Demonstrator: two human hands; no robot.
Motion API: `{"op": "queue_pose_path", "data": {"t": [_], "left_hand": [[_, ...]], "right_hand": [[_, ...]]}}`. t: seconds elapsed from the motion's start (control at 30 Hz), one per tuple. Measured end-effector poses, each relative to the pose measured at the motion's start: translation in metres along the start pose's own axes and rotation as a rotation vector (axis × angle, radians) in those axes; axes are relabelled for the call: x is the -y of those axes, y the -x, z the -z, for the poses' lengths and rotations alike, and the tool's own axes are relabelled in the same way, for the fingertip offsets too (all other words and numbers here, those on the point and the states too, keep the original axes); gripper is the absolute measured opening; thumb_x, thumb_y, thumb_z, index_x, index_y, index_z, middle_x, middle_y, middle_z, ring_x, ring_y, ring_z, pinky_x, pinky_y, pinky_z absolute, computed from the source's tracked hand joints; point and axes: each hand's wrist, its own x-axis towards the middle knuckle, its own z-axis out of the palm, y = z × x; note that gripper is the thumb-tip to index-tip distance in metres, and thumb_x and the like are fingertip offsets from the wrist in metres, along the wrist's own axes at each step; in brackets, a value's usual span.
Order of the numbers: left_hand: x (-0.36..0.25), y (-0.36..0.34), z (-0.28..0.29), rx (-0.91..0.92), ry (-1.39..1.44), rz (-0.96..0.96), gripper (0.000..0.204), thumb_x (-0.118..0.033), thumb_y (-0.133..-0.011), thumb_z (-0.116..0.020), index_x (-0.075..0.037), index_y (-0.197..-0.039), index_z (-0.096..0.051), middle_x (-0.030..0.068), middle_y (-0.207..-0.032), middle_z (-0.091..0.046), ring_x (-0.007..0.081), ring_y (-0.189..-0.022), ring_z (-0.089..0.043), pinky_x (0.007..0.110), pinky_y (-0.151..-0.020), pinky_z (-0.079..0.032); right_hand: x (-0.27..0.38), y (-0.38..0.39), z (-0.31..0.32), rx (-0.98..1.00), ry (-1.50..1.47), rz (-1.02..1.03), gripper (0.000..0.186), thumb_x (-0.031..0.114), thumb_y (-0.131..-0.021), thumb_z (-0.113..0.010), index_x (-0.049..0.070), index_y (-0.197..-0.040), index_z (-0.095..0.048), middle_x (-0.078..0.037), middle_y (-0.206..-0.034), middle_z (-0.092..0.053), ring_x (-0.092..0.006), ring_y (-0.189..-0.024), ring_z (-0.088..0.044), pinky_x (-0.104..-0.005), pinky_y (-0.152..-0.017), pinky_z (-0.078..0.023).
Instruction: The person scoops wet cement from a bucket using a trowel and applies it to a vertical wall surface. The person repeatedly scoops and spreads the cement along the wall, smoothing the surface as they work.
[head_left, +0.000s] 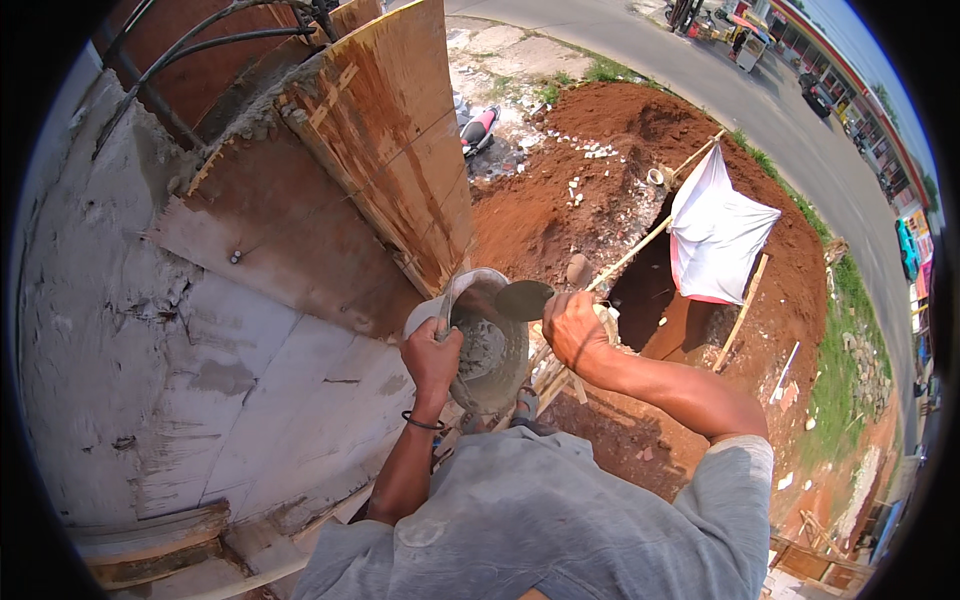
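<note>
Left hand: fingers curled tight at the left rim of a bucket, though whether they close on the rim itself or its handle cannot be told; the bucket sits in front of the person's torso, beside a wooden panel, with wet grey mix inside. Right hand: fingers wrapped around the mostly hidden handle of a trowel, its dark blade over the bucket's right rim. Beyond lie red soil and a white cloth beside a pit.
</note>
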Motion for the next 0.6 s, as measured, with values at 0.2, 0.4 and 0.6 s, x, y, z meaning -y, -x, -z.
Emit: {"op": "queue_pose_path", "data": {"t": [0.2,0.4,0.6], "left_hand": [[-0.029,-0.006,0.009,-0.015,0.104,-0.236,0.022,-0.015,-0.075,-0.074,-0.002,-0.072,-0.057,0.0134,-0.06,-0.053,0.027,-0.054,-0.046,0.039,-0.067,-0.045],[-0.053,-0.01,0.022,0.166,0.433,-0.098,0.023,-0.007,-0.076,-0.074,0.001,-0.074,-0.052,0.0026,-0.062,-0.045,0.0103,-0.065,-0.043,0.032,-0.062,-0.041],[-0.067,-0.006,0.032,0.179,0.517,-0.127,0.019,-0.004,-0.078,-0.072,0.0,-0.074,-0.053,-0.0048,-0.071,-0.05,0.0052,-0.07,-0.043,0.027,-0.06,-0.037]], "right_hand": [[0.005,0.006,0.009,-0.001,-0.112,0.085,0.02,0.017,-0.087,-0.059,-0.001,-0.088,-0.068,-0.011,-0.073,-0.061,-0.0221,-0.063,-0.059,-0.0384,-0.051,-0.041],[-0.033,0.004,0.001,0.125,-0.559,0.06,0.016,0.016,-0.083,-0.063,0.005,-0.088,-0.073,-0.016,-0.073,-0.074,-0.0321,-0.072,-0.076,-0.0432,-0.058,-0.059],[-0.02,0.02,0.006,0.03,-0.693,0.016,0.019,0.023,-0.084,-0.066,0.011,-0.098,-0.071,-0.014,-0.07,-0.07,-0.0326,-0.064,-0.073,-0.0462,-0.05,-0.055]]}}
